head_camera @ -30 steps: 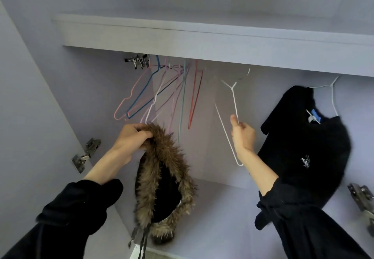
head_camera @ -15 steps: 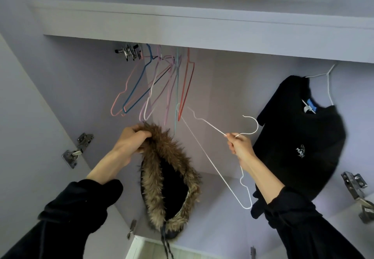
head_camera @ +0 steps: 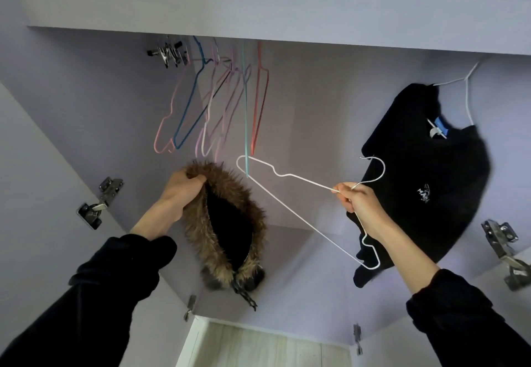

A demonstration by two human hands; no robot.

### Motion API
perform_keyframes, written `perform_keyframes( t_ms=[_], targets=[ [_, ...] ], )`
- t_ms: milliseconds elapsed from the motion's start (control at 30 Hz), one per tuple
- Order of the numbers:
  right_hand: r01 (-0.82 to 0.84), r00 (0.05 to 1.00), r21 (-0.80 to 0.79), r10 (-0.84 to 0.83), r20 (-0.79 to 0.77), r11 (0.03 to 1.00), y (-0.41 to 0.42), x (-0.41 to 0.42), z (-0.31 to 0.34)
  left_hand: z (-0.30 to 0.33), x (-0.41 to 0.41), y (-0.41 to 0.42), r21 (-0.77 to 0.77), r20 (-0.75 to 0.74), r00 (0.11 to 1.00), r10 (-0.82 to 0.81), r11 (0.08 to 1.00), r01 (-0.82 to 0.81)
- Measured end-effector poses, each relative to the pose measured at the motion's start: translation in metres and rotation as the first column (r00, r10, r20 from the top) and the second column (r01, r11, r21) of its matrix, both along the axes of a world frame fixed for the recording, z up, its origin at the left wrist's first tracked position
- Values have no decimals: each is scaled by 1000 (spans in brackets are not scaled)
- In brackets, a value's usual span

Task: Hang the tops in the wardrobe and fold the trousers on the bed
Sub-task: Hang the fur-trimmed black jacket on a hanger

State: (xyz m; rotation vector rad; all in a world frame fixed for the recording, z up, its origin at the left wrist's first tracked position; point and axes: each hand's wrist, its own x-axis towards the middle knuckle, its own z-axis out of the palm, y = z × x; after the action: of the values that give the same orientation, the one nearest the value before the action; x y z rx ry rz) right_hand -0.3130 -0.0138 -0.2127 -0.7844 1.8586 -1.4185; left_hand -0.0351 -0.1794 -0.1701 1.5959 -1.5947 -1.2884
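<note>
A furry hood (head_camera: 222,220) is gripped by the left hand (head_camera: 179,194); at three o'clock, a white hanger (head_camera: 290,203) is pinched by the right hand (head_camera: 359,200). The black top (head_camera: 431,180) logo cannot be read.

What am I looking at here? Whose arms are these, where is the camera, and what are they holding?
No machine here: a person wears a camera on the head, so you see their own arms reaching into a pale lilac wardrobe. The left hand grips a black jacket with a brown fur-trimmed hood. The right hand holds an empty white wire hanger near its hook. Above, a bunch of empty coloured wire hangers hangs from the rail. On the right, a black top with a small white logo already hangs on another white hanger.
</note>
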Motion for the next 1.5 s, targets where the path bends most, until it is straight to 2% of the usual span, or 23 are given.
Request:
perform_keyframes(
  t_ms=[100, 200, 333, 600, 733, 867, 1067, 1200, 1300, 1433, 1500],
  targets=[
    [18, 999, -11, -18, 31, 1000, 5, -1, -3, 1, -3, -2, -69, 31, 1000, -1, 998, 3],
    [114, 989, 23, -116, 91, 993, 10, -1, -9, 0, -7, 1, -102, 47, 999, -11, 995, 16],
    [233, 952, 51, -239, 190, 971, 21, 0, -24, -4, -8, 2, -84, 54, 998, -15, 996, 20],
    [348, 890, 148, -376, 258, 926, 30, 0, -36, -15, -8, 5, -47, 43, 999, -3, 999, 5],
    [274, 943, 165, -299, 148, 947, 28, 4, -32, -16, -9, 7, -41, 42, 999, -26, 999, 28],
    [107, 991, 200, -121, 63, 974, 27, 5, -33, -18, -6, 4, -62, 87, 996, -26, 998, 31],
    [-76, 996, 130, 82, -42, 989, 21, 21, -28, -20, -10, 6, -227, 234, 970, -60, 967, 114],
    [-155, 980, 97, 166, -114, 983, 13, 35, -11, -8, -17, 11, -313, 312, 946, -88, 931, 189],
    [-168, 956, 62, 178, -233, 984, 7, 47, 5, 2, -22, 18, -384, 311, 943, -120, 892, 240],
    [-255, 840, 110, 277, -467, 961, -7, 76, 20, 19, -39, 37, -465, 317, 923, -218, 812, 351],
    [-259, 814, 120, 284, -506, 958, -13, 90, 22, 26, -46, 44, -509, 321, 911, -260, 764, 397]
  ],
)
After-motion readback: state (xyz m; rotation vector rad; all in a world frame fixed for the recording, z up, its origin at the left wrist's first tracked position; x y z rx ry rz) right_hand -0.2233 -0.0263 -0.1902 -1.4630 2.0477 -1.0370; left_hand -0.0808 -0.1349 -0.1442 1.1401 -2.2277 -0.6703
